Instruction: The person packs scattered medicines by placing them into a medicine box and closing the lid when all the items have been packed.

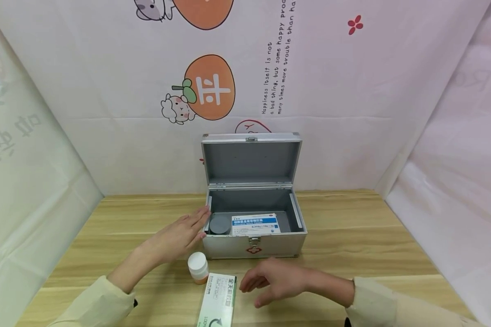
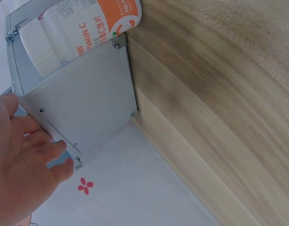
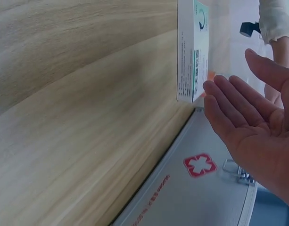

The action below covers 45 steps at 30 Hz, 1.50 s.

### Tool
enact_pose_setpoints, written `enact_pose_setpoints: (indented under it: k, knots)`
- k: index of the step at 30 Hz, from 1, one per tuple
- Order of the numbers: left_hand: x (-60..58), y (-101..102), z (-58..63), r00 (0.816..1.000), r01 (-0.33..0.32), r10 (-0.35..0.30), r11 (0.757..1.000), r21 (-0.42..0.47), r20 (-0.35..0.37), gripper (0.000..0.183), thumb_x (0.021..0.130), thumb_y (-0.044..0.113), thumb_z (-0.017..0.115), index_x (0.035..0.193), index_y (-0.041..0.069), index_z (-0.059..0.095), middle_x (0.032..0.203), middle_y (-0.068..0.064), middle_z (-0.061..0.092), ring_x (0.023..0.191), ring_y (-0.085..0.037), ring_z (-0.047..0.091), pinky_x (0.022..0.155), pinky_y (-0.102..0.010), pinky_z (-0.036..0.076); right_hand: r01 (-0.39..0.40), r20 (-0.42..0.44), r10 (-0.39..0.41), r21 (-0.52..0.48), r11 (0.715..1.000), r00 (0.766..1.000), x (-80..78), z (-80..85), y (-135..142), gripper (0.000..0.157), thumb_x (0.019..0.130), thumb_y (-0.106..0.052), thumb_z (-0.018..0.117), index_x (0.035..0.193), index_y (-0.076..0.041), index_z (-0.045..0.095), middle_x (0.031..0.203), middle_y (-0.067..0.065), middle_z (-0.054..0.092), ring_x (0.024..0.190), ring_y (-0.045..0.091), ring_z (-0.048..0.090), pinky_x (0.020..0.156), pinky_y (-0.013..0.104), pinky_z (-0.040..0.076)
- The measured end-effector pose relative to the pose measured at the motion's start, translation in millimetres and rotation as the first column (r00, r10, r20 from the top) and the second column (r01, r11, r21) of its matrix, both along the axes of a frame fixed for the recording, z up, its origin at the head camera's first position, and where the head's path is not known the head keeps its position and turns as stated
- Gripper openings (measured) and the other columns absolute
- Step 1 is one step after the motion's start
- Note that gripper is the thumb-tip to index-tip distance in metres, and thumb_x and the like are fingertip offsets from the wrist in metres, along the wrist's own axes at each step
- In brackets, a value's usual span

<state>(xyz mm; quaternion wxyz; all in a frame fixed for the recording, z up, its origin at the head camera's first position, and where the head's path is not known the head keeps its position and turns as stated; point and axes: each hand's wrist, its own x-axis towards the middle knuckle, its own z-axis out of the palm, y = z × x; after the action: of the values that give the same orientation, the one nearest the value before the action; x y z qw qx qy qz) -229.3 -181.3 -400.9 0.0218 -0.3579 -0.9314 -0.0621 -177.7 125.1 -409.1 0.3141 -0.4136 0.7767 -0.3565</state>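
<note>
A silver metal first-aid case (image 1: 233, 246) stands on the table with its lid (image 1: 251, 161) raised. Inside it are a blue-and-white medicine box (image 1: 255, 225) and a round grey lid-like thing (image 1: 220, 224). My left hand (image 1: 180, 236) rests its fingers at the case's left rim, holding nothing. Just in front of the case's left corner is a white vitamin C bottle (image 2: 83, 28) with an orange label. A white-and-green medicine box (image 1: 218, 299) lies nearer to me. My right hand (image 1: 278, 279) hovers just right of that box, fingers loosely bent, with nothing in them.
The wooden table (image 1: 352, 245) runs back to a printed white cloth (image 1: 327, 118) hung behind the case. More white cloth (image 1: 454, 181) hangs at both sides. The case's front carries a metal latch (image 1: 254, 242).
</note>
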Motion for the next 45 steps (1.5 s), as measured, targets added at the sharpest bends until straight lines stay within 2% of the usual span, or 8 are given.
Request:
enact_pose_setpoints:
  k: [8, 12, 17, 20, 27, 32, 37, 45]
  knots:
    - [-0.1, -0.4, -1.2, 1.000, -0.003, 0.003, 1.000, 0.007, 0.011, 0.058, 0.109, 0.032, 0.040, 0.154, -0.003, 0.032, 0.163, -0.021, 0.026, 0.149, -0.035, 0.032, 0.119, -0.056, 0.032, -0.070, -0.194, 0.081, 0.063, 0.996, 0.978, 3.2, -7.7, -16.6, 0.036, 0.086, -0.011, 0.078, 0.121, -0.008, 0.069, 0.118, 0.001, 0.073, 0.109, 0.003, 0.066, 0.090, 0.014, 0.054]
    - [-0.3, -0.9, -1.7, 1.000, -0.002, 0.002, 1.000, 0.009, 0.014, 0.058, 0.108, 0.032, 0.040, 0.153, -0.004, 0.032, 0.163, -0.021, 0.026, 0.149, -0.035, 0.033, 0.119, -0.056, 0.032, -0.114, -0.323, 0.144, 0.112, 0.987, 0.935, 4.6, -8.8, -25.5, 0.039, 0.086, -0.013, 0.078, 0.124, -0.012, 0.068, 0.122, -0.005, 0.072, 0.109, 0.000, 0.065, 0.088, 0.011, 0.052]
    - [-1.5, -0.4, -2.0, 1.000, 0.006, -0.006, 1.000, 0.014, -0.001, 0.058, 0.108, 0.031, 0.041, 0.153, -0.004, 0.033, 0.162, -0.021, 0.027, 0.149, -0.035, 0.033, 0.118, -0.056, 0.033, -0.155, -0.415, 0.212, 0.167, 0.974, 0.885, 5.1, -8.5, -38.3, 0.042, 0.086, -0.017, 0.079, 0.126, -0.016, 0.067, 0.124, -0.010, 0.070, 0.109, -0.003, 0.064, 0.089, 0.008, 0.049]
    - [-1.4, -0.4, -1.6, 1.000, 0.008, -0.007, 1.000, 0.012, -0.001, 0.058, 0.108, 0.031, 0.042, 0.153, -0.004, 0.033, 0.162, -0.021, 0.028, 0.149, -0.035, 0.033, 0.118, -0.056, 0.033, -0.183, -0.481, 0.255, 0.191, 0.964, 0.839, 5.7, -9.6, -46.2, 0.042, 0.085, -0.018, 0.081, 0.125, -0.017, 0.068, 0.123, -0.012, 0.070, 0.110, -0.005, 0.063, 0.091, 0.006, 0.047]
    - [-0.9, -0.9, -1.3, 1.000, 0.000, 0.000, 1.000, 0.010, 0.013, 0.058, 0.108, 0.032, 0.042, 0.153, -0.003, 0.033, 0.163, -0.020, 0.027, 0.149, -0.034, 0.033, 0.119, -0.055, 0.033, -0.270, -0.500, 0.352, 0.231, 0.935, 0.792, 3.5, -10.1, -63.8, 0.051, 0.083, -0.009, 0.081, 0.131, -0.017, 0.064, 0.131, -0.010, 0.066, 0.121, -0.004, 0.058, 0.098, 0.006, 0.044]
    - [-1.4, -1.2, -1.6, 1.000, 0.001, -0.001, 1.000, 0.002, 0.008, 0.058, 0.108, 0.032, 0.041, 0.154, -0.003, 0.032, 0.163, -0.020, 0.026, 0.149, -0.034, 0.033, 0.119, -0.055, 0.033, -0.352, -0.545, 0.479, 0.326, 0.877, 0.689, 1.0, -12.1, -74.2, 0.060, 0.083, -0.009, 0.080, 0.138, -0.016, 0.058, 0.143, -0.006, 0.058, 0.127, -0.002, 0.054, 0.102, 0.008, 0.043]
    - [-2.2, -1.1, -1.7, 1.000, 0.002, -0.002, 1.000, -0.010, 0.006, 0.059, 0.108, 0.033, 0.041, 0.154, -0.002, 0.031, 0.163, -0.020, 0.025, 0.149, -0.034, 0.033, 0.119, -0.055, 0.033, -0.380, -0.529, 0.575, 0.437, 0.815, 0.624, -1.1, -10.4, -84.7, 0.069, 0.083, -0.013, 0.081, 0.145, -0.020, 0.051, 0.152, -0.006, 0.048, 0.130, -0.001, 0.051, 0.102, 0.010, 0.044]
    - [-2.3, -0.8, -0.8, 1.000, 0.006, -0.006, 1.000, -0.015, 0.005, 0.058, 0.108, 0.032, 0.042, 0.153, -0.004, 0.032, 0.163, -0.021, 0.026, 0.148, -0.035, 0.034, 0.118, -0.055, 0.034, -0.393, -0.542, 0.683, 0.563, 0.727, 0.489, -1.8, -9.7, -98.9, 0.071, 0.081, -0.020, 0.085, 0.144, -0.020, 0.052, 0.147, -0.007, 0.052, 0.129, 0.000, 0.052, 0.106, 0.010, 0.041]
